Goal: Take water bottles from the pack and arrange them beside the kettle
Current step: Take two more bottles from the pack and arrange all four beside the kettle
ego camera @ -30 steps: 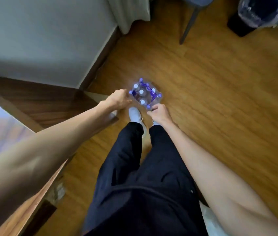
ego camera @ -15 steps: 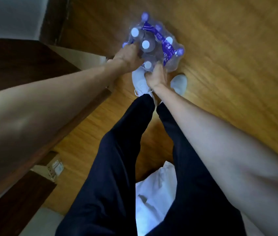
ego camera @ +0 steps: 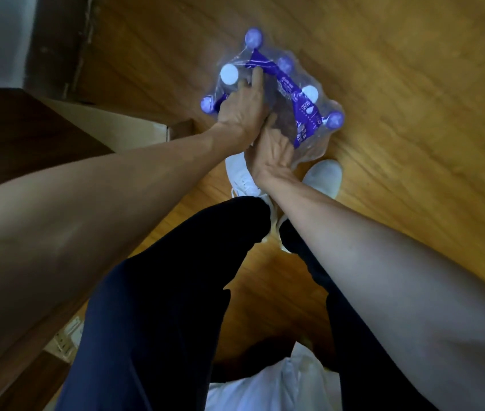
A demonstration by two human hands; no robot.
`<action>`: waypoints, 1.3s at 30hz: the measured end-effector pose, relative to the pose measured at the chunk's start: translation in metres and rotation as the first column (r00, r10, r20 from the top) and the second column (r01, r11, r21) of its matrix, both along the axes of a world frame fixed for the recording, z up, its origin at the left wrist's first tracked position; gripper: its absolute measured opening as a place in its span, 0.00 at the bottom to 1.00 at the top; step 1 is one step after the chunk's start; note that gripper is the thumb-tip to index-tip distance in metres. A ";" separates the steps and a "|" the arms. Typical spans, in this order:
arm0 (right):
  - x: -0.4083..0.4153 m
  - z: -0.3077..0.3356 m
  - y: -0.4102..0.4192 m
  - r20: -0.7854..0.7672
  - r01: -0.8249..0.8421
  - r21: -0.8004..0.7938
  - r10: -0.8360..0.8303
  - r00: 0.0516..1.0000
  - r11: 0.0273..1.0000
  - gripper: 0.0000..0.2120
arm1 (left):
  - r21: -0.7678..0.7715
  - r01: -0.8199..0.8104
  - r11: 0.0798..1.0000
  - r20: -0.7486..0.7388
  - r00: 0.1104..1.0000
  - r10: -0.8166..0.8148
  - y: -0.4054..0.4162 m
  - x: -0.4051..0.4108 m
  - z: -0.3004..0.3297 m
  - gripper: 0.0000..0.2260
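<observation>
A shrink-wrapped pack of water bottles [ego camera: 309, 84] stands on the wooden floor just ahead of my feet. Purple and white caps show through the clear film, and a purple carry strap [ego camera: 297, 96] runs across its top. My left hand [ego camera: 242, 112] lies on top of the pack, fingers dug into the film beside the strap. My right hand [ego camera: 273, 151] grips the film at the pack's near side, directly below the left hand and touching it. What the fingertips hold under the film is hidden. No kettle is in view.
A dark wooden cabinet [ego camera: 27, 134] runs along the left, with a cardboard box [ego camera: 122, 126] beside it on the floor. My white shoes [ego camera: 324, 176] stand right behind the pack. A white plastic bag [ego camera: 279, 384] lies between my legs. Wall and baseboard [ego camera: 57, 40] sit top left.
I have bent down closer, so the pack looks bigger. Both hands went from the pack's edges to gripping its film; the left hand slid further onto the top.
</observation>
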State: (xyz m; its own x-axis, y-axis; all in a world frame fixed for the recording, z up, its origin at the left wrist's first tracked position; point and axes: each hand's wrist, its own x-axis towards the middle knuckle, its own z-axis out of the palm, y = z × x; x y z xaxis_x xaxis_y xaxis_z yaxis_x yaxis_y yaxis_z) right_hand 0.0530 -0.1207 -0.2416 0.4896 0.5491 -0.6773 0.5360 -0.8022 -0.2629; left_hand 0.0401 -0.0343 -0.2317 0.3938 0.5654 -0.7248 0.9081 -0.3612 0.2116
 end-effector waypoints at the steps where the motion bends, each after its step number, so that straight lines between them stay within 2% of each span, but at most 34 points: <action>1: 0.002 0.002 0.000 -0.016 0.019 0.005 -0.018 1.000 1.000 0.15 | -0.003 -0.014 1.000 0.012 1.000 0.014 0.001 0.000 0.001 0.32; 5: 0.017 0.028 -0.003 -0.085 0.222 0.035 -0.218 0.972 0.974 0.18 | -0.012 -0.133 0.991 0.065 0.989 0.134 -0.002 -0.010 0.021 0.25; 7: 0.021 0.050 -0.004 -0.098 0.283 0.057 -0.276 0.956 0.958 0.19 | -0.012 -0.187 0.982 0.100 0.977 0.187 -0.008 -0.015 0.045 0.25; 11: 0.028 0.118 -0.005 -0.139 0.390 0.114 -0.374 0.917 0.914 0.17 | 0.027 -0.221 0.975 0.114 0.969 0.217 -0.013 -0.020 0.118 0.25; 13: 0.035 0.164 -0.005 -0.128 0.390 0.118 -0.375 0.918 0.913 0.16 | 0.036 -0.246 0.969 0.141 0.961 0.239 -0.014 -0.020 0.161 0.24; 16: 0.044 0.238 -0.009 -0.124 0.351 0.139 -0.335 0.934 0.926 0.15 | 0.051 -0.286 0.957 0.171 0.947 0.274 -0.017 -0.020 0.230 0.20; 19: 0.048 0.311 -0.019 -0.089 0.232 0.195 -0.218 0.972 0.953 0.13 | 0.066 -0.296 0.953 0.188 0.942 0.279 -0.022 -0.020 0.304 0.16; 24: 0.065 0.439 -0.034 -0.075 0.169 0.294 -0.153 0.985 0.941 0.10 | 0.126 -0.322 0.938 0.263 0.923 0.281 -0.035 -0.011 0.437 0.15; 32: 0.097 0.627 -0.062 -0.027 0.071 0.545 -0.067 0.997 0.835 0.11 | 0.259 -0.439 0.860 0.440 0.846 0.300 -0.086 -0.007 0.639 0.14; 36: 0.107 0.700 -0.068 0.029 -0.092 0.671 0.099 0.995 0.735 0.13 | 0.298 -0.533 0.792 0.540 0.778 0.321 -0.112 -0.013 0.717 0.12; 39: 0.103 0.747 -0.067 0.062 -0.202 0.707 0.226 0.972 0.677 0.14 | 0.315 -0.629 0.710 0.578 0.721 0.382 -0.125 -0.024 0.761 0.13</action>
State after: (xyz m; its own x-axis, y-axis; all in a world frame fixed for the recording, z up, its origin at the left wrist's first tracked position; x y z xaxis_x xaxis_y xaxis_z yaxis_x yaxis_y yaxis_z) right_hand 0.1564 -0.1875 0.5057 0.2850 0.9567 -0.0583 0.6523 -0.2382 -0.7196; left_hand 0.0156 -0.1591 0.5292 0.1386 0.9804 -0.1398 0.8206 -0.0346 0.5705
